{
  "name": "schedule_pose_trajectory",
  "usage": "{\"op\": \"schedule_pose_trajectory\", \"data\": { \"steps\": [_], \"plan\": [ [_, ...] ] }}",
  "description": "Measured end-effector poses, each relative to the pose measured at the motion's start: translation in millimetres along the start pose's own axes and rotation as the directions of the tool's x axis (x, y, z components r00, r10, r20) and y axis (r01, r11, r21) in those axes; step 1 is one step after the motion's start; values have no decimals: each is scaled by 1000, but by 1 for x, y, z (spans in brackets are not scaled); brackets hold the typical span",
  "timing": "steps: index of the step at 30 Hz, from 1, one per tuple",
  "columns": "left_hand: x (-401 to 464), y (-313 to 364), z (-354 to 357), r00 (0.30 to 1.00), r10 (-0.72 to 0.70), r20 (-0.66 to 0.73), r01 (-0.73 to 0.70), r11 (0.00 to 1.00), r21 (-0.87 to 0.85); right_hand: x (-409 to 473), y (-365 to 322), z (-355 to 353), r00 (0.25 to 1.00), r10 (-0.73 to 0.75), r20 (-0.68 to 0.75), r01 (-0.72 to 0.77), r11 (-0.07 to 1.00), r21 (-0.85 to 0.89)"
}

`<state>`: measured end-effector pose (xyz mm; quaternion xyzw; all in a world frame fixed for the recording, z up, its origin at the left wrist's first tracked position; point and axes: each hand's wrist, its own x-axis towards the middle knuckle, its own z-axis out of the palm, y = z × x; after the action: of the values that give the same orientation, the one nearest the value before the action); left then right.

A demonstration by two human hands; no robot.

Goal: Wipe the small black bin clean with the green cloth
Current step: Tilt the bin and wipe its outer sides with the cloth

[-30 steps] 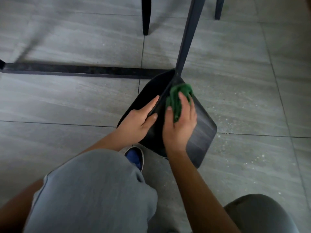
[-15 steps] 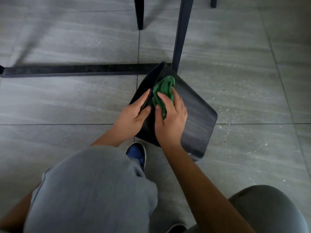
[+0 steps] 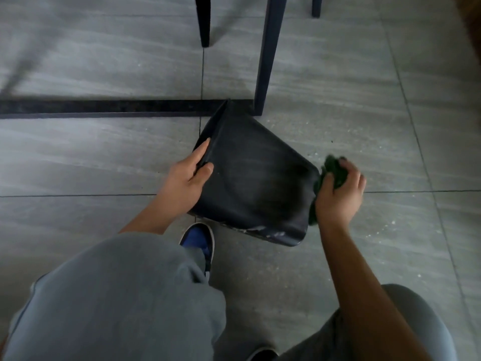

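The small black bin (image 3: 257,178) lies tipped on its side on the grey tiled floor, one broad side facing up and its base toward me. My left hand (image 3: 188,175) grips the bin's left edge, thumb on the upper face. My right hand (image 3: 339,194) holds the bunched green cloth (image 3: 334,173) against the bin's right side, next to its right corner. Part of the cloth hangs below my palm. The bin's opening points away and is hidden.
A dark table leg (image 3: 268,56) stands just behind the bin, with a flat black floor bar (image 3: 104,108) running left from it. Two more dark legs (image 3: 203,20) are farther back. My blue shoe (image 3: 197,239) and grey-trousered knees (image 3: 117,303) are close below the bin.
My right hand has carried the green cloth from the bin's upper face near the far corner across to its right side. The bin has turned, showing a broader face. My left hand kept its grip.
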<state>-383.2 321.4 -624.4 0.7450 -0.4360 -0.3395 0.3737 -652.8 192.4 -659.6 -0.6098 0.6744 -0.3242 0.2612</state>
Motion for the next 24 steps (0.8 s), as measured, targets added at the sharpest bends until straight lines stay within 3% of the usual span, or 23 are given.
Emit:
{"op": "schedule_pose_trajectory", "data": {
  "steps": [2, 4, 6, 7, 8, 10, 11, 12, 14, 17, 18, 20, 24],
  "plan": [
    [3, 0, 0, 1000, 13, -1, -13, 1000, -7, 8, -42, -19, 992, -100, 75, 83, 976, 201],
    [1, 1, 0, 1000, 14, 5, -14, 1000, 1, 6, -77, -20, 963, -62, 262, -91, 841, 533],
    [-2, 3, 1, 1000, 4, 9, -4, 1000, 16, -1, -95, -5, 900, 1, 436, -328, 661, 675],
    [-3, 4, 1, 1000, -3, 9, 3, 1000, 24, -5, -93, 5, 872, 19, 489, -384, 647, 659],
    [-2, 4, 1, 1000, -13, 7, 13, 1000, 29, -9, -87, 13, 855, 43, 517, -390, 710, 586],
    [-3, 3, 1, 999, -32, 3, 32, 999, 22, -19, -68, 19, 891, 34, 452, -188, 935, 301],
    [-3, 3, 1, 999, -39, 2, 39, 999, 16, -22, -57, 18, 926, 3, 377, -74, 982, 176],
    [-4, 3, 1, 999, -39, 3, 39, 999, 16, -26, -51, 14, 956, -42, 292, 9, 993, 114],
    [-2, 2, 2, 999, -30, 12, 30, 999, 17, -41, -47, 16, 958, -138, 252, 95, 980, 176],
    [4, 8, 3, 999, -15, 44, 14, 999, 33, -62, -40, 40, 863, -386, 326, 418, 908, -32],
    [4, 9, 4, 998, -17, 57, 15, 999, 41, -62, -34, 48, 851, -419, 317, 466, 881, -85],
    [1, 11, 3, 997, -11, 70, 7, 998, 56, -46, -20, 58, 878, -405, 253, 438, 895, -87],
    [1, 11, 1, 995, 0, 98, -4, 999, 38, -10, -19, 63, 980, -139, 142, 145, 989, -37]
  ]
}}
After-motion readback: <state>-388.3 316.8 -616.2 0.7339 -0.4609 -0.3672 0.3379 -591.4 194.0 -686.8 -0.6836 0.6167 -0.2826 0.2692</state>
